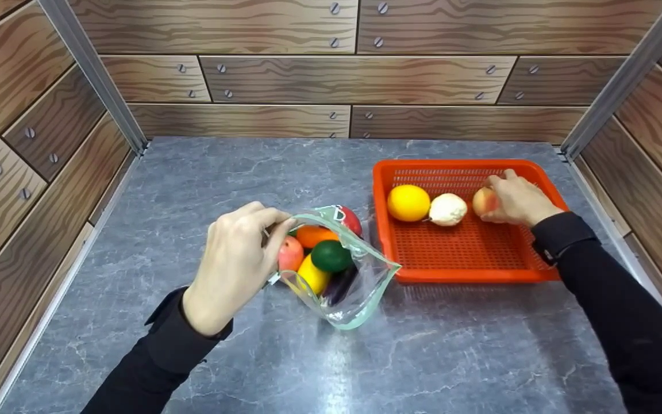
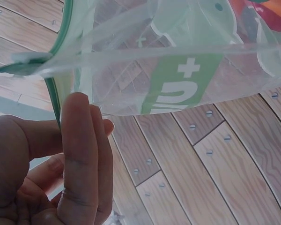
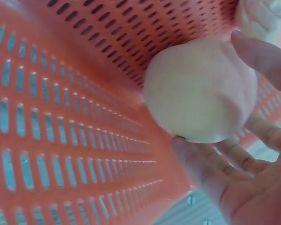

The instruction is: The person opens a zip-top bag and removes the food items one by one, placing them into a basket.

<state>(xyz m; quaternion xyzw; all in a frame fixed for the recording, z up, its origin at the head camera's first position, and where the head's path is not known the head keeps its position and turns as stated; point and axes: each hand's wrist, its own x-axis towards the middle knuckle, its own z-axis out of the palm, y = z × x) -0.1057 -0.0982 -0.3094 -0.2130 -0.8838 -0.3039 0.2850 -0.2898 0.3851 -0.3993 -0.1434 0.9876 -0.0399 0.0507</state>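
Note:
My left hand (image 1: 233, 253) pinches the green-edged rim of a clear plastic zip bag (image 1: 364, 310), whose mouth gapes towards me. Inside the bag lie a dark green oval fruit (image 1: 331, 256), a yellow fruit (image 1: 311, 275), an orange carrot-like piece (image 1: 314, 236), a pinkish-red fruit (image 1: 291, 254), a dark purple eggplant-like piece (image 1: 339, 286) and something red (image 1: 350, 221). In the orange-red basket (image 1: 469, 275), my right hand (image 1: 518, 198) grips a peach (image 3: 196, 89), thumb on one side and fingers on the other. Printed green panels (image 2: 182, 82) show on the bag in the left wrist view.
An orange (image 1: 408, 202) and a cream-coloured lumpy piece (image 1: 447, 209) sit in the basket, left of the peach. The basket stands just right of the bag on a grey marbled table (image 1: 193, 172). Wood-patterned walls (image 1: 354, 80) enclose the back and both sides.

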